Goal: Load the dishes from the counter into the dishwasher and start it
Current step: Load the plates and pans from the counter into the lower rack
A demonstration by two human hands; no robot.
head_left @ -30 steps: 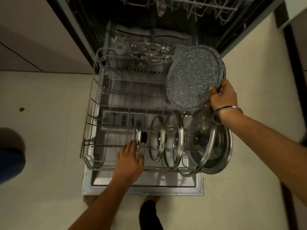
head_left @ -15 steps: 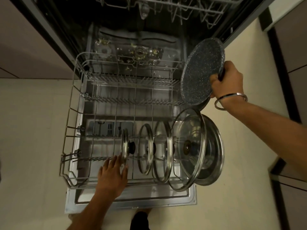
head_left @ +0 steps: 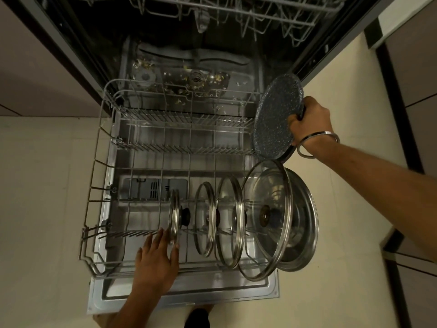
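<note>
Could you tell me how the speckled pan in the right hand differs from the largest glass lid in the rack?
The speckled pan is opaque dark grey with pale flecks; the largest glass lid is clear with a steel rim. The pan is gripped by the right hand above the lower rack, while the lid already stands in it, untouched. The lid shows a central knob; the pan's face shows none. Both are round and stand roughly on edge.

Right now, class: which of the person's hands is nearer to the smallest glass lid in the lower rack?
The left. The left hand has its straight fingers against the smallest glass lid at the rack's front. The right hand is away at the rack's right rear, gripping the speckled pan.
</note>
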